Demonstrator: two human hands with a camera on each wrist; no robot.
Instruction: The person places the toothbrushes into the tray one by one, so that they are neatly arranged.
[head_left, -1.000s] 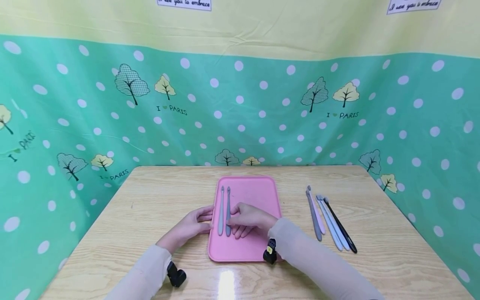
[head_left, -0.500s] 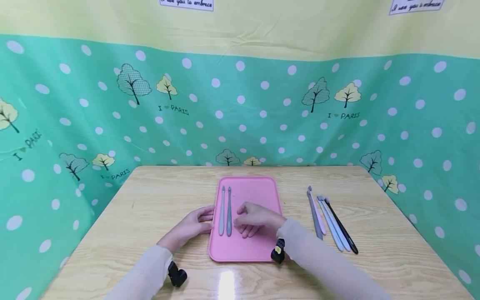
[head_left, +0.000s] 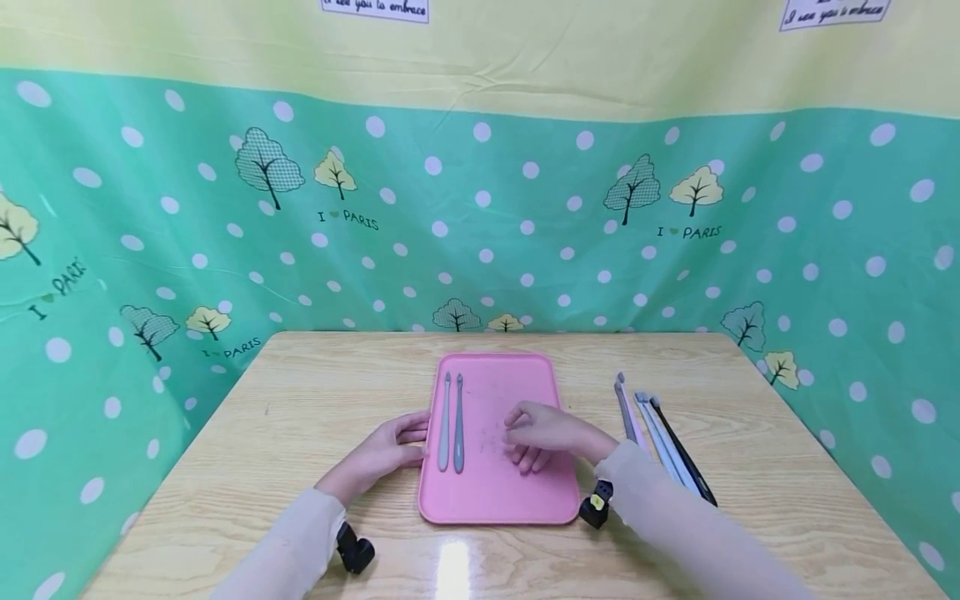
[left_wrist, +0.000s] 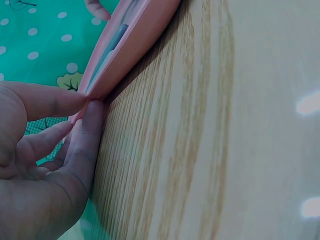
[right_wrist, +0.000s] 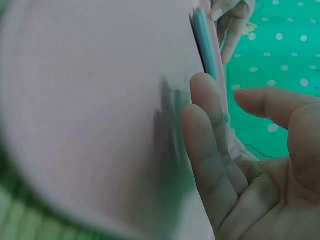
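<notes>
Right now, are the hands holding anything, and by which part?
The right hand holds nothing. The left hand touches the pink tray at its left rim, but I can't tell whether it grips it.

The tray (head_left: 498, 502) is plain pink. On it, one brush (head_left: 444, 433) is grey, its neighbour (head_left: 459, 437) a darker blue-grey. Off it, the brushes are grey (head_left: 627, 417), lilac (head_left: 637, 431), pale blue (head_left: 671, 446) (two) and black (head_left: 684, 454). The bench (head_left: 360, 367) shows light brown wood grain; the curtain (head_left: 510, 250) is green with whitish dots, pale yellow above. The sleeves (head_left: 281, 546) are off-white.
</notes>
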